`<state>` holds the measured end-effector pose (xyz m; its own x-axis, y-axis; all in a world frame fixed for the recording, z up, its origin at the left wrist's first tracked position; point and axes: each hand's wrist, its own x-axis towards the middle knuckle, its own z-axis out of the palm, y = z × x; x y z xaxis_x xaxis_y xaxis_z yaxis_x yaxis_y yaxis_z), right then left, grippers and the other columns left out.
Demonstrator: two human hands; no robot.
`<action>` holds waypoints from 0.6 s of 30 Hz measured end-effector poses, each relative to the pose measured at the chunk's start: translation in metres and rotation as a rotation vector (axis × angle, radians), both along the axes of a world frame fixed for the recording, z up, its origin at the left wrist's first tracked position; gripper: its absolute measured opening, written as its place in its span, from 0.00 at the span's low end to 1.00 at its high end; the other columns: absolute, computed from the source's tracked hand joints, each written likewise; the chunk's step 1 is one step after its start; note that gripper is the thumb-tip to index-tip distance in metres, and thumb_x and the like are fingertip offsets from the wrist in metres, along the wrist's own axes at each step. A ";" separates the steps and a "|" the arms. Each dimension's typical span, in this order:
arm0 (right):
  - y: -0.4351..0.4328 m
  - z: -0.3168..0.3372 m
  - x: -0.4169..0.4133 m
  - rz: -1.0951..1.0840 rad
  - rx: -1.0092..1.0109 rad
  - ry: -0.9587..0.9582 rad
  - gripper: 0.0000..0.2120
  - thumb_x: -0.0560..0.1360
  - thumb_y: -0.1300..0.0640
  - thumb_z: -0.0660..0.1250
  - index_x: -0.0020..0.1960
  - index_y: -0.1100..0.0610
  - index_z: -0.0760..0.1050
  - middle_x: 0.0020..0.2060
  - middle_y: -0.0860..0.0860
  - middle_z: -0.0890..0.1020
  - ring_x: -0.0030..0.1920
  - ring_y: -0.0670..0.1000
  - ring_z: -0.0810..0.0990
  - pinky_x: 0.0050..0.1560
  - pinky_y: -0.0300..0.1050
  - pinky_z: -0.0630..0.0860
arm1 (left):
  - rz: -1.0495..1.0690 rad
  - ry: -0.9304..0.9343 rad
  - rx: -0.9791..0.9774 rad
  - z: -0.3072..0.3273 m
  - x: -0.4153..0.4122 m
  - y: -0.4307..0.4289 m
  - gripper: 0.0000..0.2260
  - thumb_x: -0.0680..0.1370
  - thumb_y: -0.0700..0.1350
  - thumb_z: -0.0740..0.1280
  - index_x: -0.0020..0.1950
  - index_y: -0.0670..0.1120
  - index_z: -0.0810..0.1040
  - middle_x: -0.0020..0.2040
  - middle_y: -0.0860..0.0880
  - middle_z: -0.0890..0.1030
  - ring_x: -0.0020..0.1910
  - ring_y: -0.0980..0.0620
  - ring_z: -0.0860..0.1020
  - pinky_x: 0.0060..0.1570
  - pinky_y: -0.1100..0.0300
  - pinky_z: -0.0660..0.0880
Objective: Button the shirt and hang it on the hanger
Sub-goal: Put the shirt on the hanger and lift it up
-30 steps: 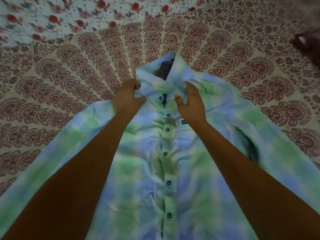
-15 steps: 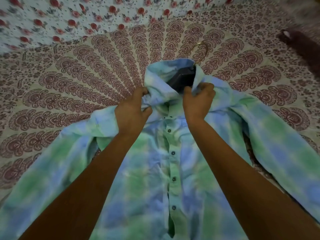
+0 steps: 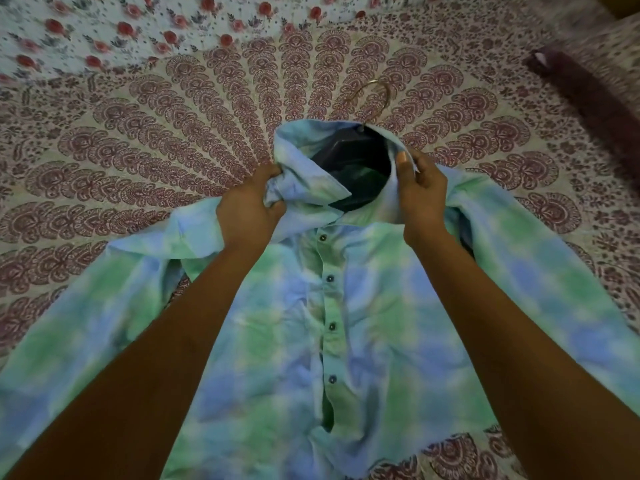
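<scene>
Bedspread (image 3: 145, 140), one, maroon fan print, covering the bed; a second cloth with red flowers (image 3: 104, 26) lies along its far edge, and one dark maroon item (image 3: 595, 95), too blurred to identify, lies at far right. Shirt (image 3: 398, 306), one, blue-green tie-dye, spread front-up on the bedspread, sleeves out to either side, collar (image 3: 311, 181) farthest from the person. Forearms, two, bare, reaching forward over the shirt front to the collar. Left hand (image 3: 247, 209): knuckles up, fingers (image 3: 273, 171) curled and clamped on a bunch of the collar's left side. Right hand (image 3: 420, 188): thumb (image 3: 401, 161) on the inside and fingers behind, pinching the collar's right edge and holding the neck opening wide. Hanger (image 3: 353, 157), one, dark body lying inside the open collar; its metal hook (image 3: 375, 95) projects beyond the collar onto the bedspread. Buttons (image 3: 329, 278), four counted, dark, in a line down the placket, fastened; below the lowest one the placket gapes.
</scene>
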<state>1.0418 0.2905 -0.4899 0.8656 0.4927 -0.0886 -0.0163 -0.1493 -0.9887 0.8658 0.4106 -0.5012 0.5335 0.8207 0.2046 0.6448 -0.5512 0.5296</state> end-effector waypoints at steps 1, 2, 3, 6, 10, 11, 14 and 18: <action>0.000 0.001 0.002 0.026 0.002 -0.012 0.14 0.79 0.57 0.59 0.35 0.53 0.67 0.25 0.41 0.66 0.25 0.37 0.65 0.31 0.29 0.63 | -0.007 -0.029 -0.004 -0.002 -0.002 0.001 0.21 0.68 0.45 0.65 0.62 0.48 0.74 0.45 0.39 0.82 0.42 0.38 0.79 0.39 0.51 0.72; -0.001 0.001 0.004 0.057 -0.018 -0.019 0.17 0.79 0.58 0.59 0.32 0.52 0.64 0.22 0.42 0.63 0.25 0.39 0.62 0.30 0.32 0.61 | -0.011 -0.057 -0.019 -0.005 -0.003 0.003 0.22 0.67 0.46 0.64 0.61 0.47 0.75 0.44 0.39 0.82 0.42 0.38 0.79 0.40 0.50 0.74; -0.002 0.004 0.007 0.082 -0.043 -0.005 0.19 0.79 0.58 0.60 0.31 0.51 0.62 0.22 0.42 0.62 0.26 0.39 0.59 0.31 0.35 0.59 | -0.013 -0.085 -0.037 -0.007 -0.005 0.004 0.22 0.66 0.46 0.63 0.59 0.46 0.75 0.43 0.39 0.82 0.41 0.39 0.79 0.41 0.49 0.75; 0.000 0.013 0.022 0.060 -0.075 0.164 0.08 0.78 0.56 0.61 0.42 0.53 0.76 0.35 0.50 0.73 0.37 0.46 0.70 0.42 0.41 0.70 | -0.051 -0.130 -0.069 -0.010 -0.012 0.008 0.17 0.65 0.44 0.64 0.54 0.47 0.74 0.40 0.41 0.81 0.39 0.40 0.78 0.43 0.47 0.75; 0.000 0.010 0.042 0.108 -0.102 0.345 0.07 0.77 0.54 0.62 0.47 0.55 0.77 0.45 0.54 0.79 0.46 0.53 0.76 0.51 0.47 0.73 | -0.127 -0.110 -0.047 -0.016 -0.017 0.013 0.16 0.65 0.44 0.63 0.52 0.45 0.75 0.39 0.40 0.80 0.37 0.40 0.78 0.40 0.48 0.74; 0.000 0.008 0.042 0.145 -0.097 0.324 0.06 0.75 0.54 0.62 0.41 0.53 0.76 0.40 0.53 0.79 0.41 0.51 0.76 0.46 0.45 0.73 | -0.137 -0.117 -0.056 -0.018 -0.017 0.014 0.17 0.65 0.45 0.63 0.52 0.44 0.75 0.39 0.40 0.80 0.38 0.40 0.78 0.40 0.48 0.74; -0.002 -0.001 0.040 0.243 -0.091 0.256 0.13 0.75 0.58 0.63 0.34 0.51 0.81 0.34 0.47 0.83 0.38 0.47 0.80 0.40 0.40 0.75 | -0.131 -0.137 -0.103 -0.023 -0.017 0.017 0.18 0.65 0.44 0.63 0.54 0.43 0.75 0.41 0.39 0.81 0.40 0.40 0.79 0.41 0.49 0.75; -0.005 -0.008 0.039 0.345 -0.043 0.180 0.15 0.75 0.59 0.65 0.32 0.50 0.81 0.27 0.43 0.82 0.32 0.44 0.79 0.36 0.37 0.75 | -0.115 -0.122 -0.117 -0.030 -0.020 0.017 0.18 0.66 0.41 0.64 0.56 0.41 0.75 0.45 0.40 0.82 0.43 0.43 0.79 0.41 0.59 0.69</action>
